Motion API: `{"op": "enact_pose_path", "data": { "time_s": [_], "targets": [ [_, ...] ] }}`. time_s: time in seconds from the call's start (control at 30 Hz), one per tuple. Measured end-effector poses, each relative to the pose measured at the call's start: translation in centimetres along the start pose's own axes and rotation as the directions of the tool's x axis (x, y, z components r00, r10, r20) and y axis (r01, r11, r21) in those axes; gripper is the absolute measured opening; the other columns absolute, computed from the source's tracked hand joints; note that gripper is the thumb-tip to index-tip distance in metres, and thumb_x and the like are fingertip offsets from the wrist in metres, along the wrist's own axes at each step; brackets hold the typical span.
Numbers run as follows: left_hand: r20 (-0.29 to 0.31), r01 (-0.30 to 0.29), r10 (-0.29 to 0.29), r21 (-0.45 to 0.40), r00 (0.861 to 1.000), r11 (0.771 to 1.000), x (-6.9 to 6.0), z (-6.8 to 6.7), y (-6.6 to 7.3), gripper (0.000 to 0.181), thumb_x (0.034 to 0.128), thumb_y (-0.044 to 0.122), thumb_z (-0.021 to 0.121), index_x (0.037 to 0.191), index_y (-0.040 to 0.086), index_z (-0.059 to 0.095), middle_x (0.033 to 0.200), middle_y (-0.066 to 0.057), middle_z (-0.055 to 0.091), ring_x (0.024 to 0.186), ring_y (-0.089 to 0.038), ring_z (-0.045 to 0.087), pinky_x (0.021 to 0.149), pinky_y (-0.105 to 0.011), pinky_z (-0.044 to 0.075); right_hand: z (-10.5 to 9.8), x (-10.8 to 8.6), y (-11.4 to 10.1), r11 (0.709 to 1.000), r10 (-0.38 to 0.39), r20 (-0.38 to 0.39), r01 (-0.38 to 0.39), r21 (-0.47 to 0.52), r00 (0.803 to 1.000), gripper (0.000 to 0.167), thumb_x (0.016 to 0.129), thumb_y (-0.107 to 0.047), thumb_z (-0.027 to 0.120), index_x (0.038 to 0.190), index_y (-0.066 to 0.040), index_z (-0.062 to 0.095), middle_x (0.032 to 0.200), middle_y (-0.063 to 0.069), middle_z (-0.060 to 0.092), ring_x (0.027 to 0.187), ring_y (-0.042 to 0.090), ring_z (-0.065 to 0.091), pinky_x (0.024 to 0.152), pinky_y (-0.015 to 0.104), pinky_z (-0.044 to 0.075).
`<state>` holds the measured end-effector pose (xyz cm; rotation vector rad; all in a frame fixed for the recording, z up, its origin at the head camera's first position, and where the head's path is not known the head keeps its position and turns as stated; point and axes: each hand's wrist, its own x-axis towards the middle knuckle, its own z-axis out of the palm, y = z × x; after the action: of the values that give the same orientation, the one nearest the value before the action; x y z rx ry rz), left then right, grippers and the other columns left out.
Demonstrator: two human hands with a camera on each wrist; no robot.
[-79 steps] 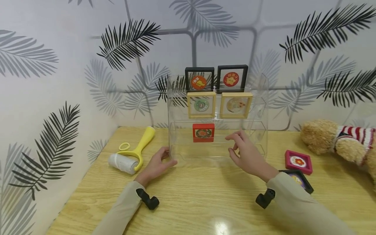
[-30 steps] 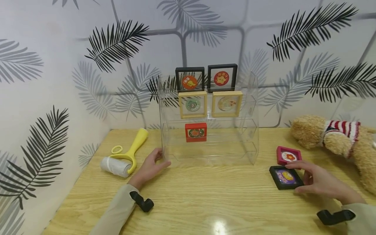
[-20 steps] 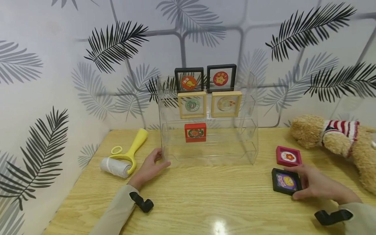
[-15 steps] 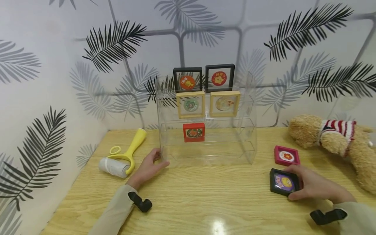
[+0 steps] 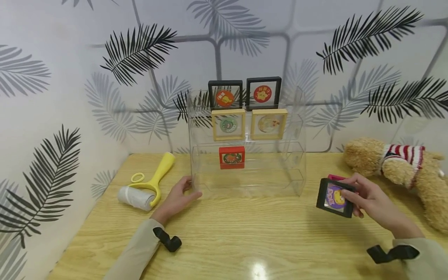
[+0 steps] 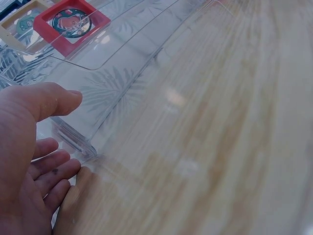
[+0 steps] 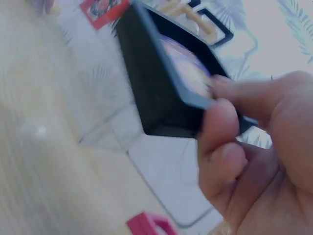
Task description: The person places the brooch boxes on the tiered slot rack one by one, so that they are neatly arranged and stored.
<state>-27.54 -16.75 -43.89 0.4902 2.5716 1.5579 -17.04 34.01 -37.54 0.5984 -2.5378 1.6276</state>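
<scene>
On the right, my right hand (image 5: pixel 372 204) pinches a small black picture frame (image 5: pixel 332 196) with a purple and yellow picture, thumb across its front. The frame is tilted up, off the table. In the right wrist view the black frame (image 7: pixel 151 83) is blurred. My left hand (image 5: pixel 178 200) rests at the lower left corner of a clear acrylic display stand (image 5: pixel 266 187), fingers loosely bent against its side and thumb apart in front. The stand bears a red frame (image 5: pixel 232 166) low down, two light wooden frames (image 5: pixel 268 137) above it and two black frames (image 5: pixel 280 93) on top.
A pink frame (image 5: pixel 335 177) lies on the wooden table (image 5: pixel 224 237), mostly hidden behind the right hand. Further right lies a teddy bear (image 5: pixel 364 155) in a striped top. A yellow-handled lint roller (image 5: pixel 162 169) and a yellow ring (image 5: pixel 137 177) lie left of the stand. Patterned wall rises behind.
My right hand has moved from the stand to the black frame at the right, gripped it, and lifted and tilted it off the table. My left hand stays by the stand's corner.
</scene>
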Motion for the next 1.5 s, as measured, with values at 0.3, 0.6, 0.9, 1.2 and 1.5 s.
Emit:
{"op": "enact_pose_path", "data": {
  "time_s": [0.3, 0.6, 0.9, 1.2, 1.5],
  "targets": [
    [-0.005, 0.005, -0.005, -0.035, 1.000, 0.999, 0.3, 0.3, 0.1, 0.057, 0.0897, 0.014, 0.068, 0.136, -0.004, 0.040, 0.137, -0.027, 0.048, 0.130, -0.041, 0.044, 0.110, -0.051, 0.035, 2.1, 3.8, -2.7, 0.994, -0.096, -0.147, 0.087, -0.061, 0.984, 0.025, 0.100, -0.003, 0.046, 0.122, -0.012, 0.051, 0.094, -0.014, 0.062, 0.054, 0.011, 0.057, 0.046, 0.026, 0.050],
    [-0.011, 0.005, -0.005, -0.015, 1.000, 1.000, 0.1, 0.2, -0.2, 0.056, 0.0900, 0.017, 0.067, 0.136, -0.002, 0.041, 0.136, -0.025, 0.050, 0.130, -0.039, 0.046, 0.110, -0.050, 0.035, 4.6, 9.7, -5.8, 0.958, -0.273, -0.094, 0.260, -0.123, 0.957, 0.017, 0.093, 0.011, 0.052, 0.110, 0.011, 0.050, 0.083, -0.001, 0.066, 0.059, 0.006, 0.063, 0.053, 0.020, 0.052],
    [-0.024, -0.029, 0.028, -0.030, 0.999, 0.999, 0.1, 0.4, -0.6, 0.056, 0.0897, 0.015, 0.068, 0.136, -0.004, 0.042, 0.134, -0.025, 0.052, 0.128, -0.039, 0.048, 0.109, -0.050, 0.036, 6.5, 14.0, -6.5, 0.809, -0.414, -0.044, 0.345, -0.476, 0.909, 0.018, 0.087, 0.009, 0.062, 0.103, 0.001, 0.058, 0.084, 0.018, 0.068, 0.058, 0.011, 0.063, 0.050, 0.022, 0.051],
    [-0.023, -0.041, 0.040, -0.027, 0.999, 0.999, 0.3, 0.2, -0.4, 0.056, 0.0896, 0.014, 0.067, 0.136, -0.005, 0.041, 0.135, -0.025, 0.051, 0.129, -0.038, 0.047, 0.110, -0.049, 0.035, 7.0, 15.4, -6.1, 0.751, -0.396, 0.028, 0.341, -0.566, 0.918, 0.022, 0.088, 0.009, 0.060, 0.108, 0.001, 0.060, 0.086, 0.014, 0.062, 0.053, 0.012, 0.058, 0.050, 0.025, 0.049],
    [-0.014, -0.034, 0.034, -0.038, 0.999, 0.999, -0.2, 0.0, 0.7, 0.055, 0.0907, 0.011, 0.066, 0.136, -0.007, 0.040, 0.134, -0.028, 0.049, 0.128, -0.041, 0.046, 0.110, -0.051, 0.035, 7.3, 16.3, -5.6, 0.741, -0.326, 0.098, 0.319, -0.592, 0.940, 0.022, 0.086, 0.009, 0.063, 0.106, -0.001, 0.061, 0.093, 0.015, 0.064, 0.055, 0.010, 0.057, 0.053, 0.026, 0.049]
  ]
}}
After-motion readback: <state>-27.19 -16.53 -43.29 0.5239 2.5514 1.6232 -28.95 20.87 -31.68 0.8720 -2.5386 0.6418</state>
